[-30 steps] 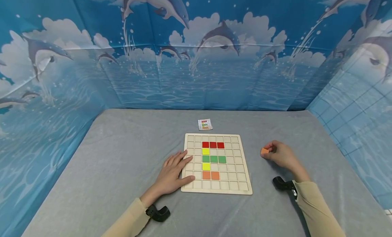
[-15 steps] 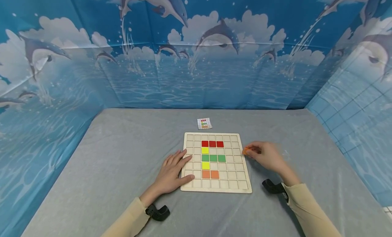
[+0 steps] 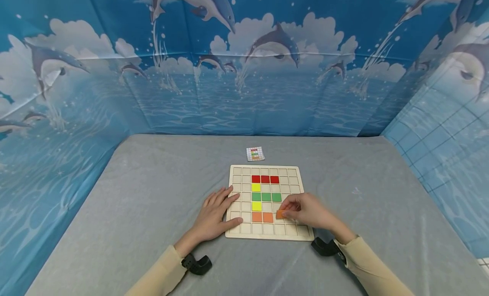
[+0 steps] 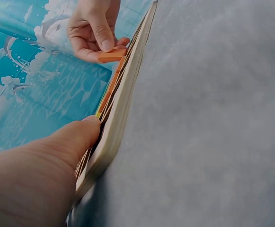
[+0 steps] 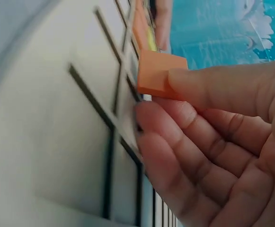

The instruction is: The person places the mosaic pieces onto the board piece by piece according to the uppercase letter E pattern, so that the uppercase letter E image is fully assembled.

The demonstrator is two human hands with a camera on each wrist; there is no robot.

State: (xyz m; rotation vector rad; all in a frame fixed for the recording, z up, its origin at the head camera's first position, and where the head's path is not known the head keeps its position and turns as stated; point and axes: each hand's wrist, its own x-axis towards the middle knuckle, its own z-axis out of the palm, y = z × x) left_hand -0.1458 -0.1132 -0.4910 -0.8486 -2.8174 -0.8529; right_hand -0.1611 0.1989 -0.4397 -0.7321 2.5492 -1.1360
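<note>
A pale wooden grid board (image 3: pixel 268 237) lies on the table, with coloured square tiles set in some of its cells. Between thumb and fingers my right hand (image 3: pixel 308 212) pinches an orange square tile (image 3: pixel 280 214). That tile stands tilted at the cell just right of two orange tiles (image 3: pixel 262 218) in the lower row; the right wrist view shows its flat face (image 5: pixel 156 71) by the grid lines. My left hand (image 3: pixel 212 216) rests with spread fingers on the board's left edge. Red tiles (image 3: pixel 265 179), green tiles (image 3: pixel 266 197) and two yellow tiles (image 3: pixel 256 206) fill other cells.
Behind the board lies a small card (image 3: pixel 255 153) printed with a coloured grid pattern. Grey cloth (image 3: pixel 160 185) covers the table. A blue curtain with dolphins (image 3: pixel 244 96) hangs around its back and sides.
My right hand has carried the orange tile leftward from the table on the right, over the board's edge, to the lower row. My left hand has stayed in place.
</note>
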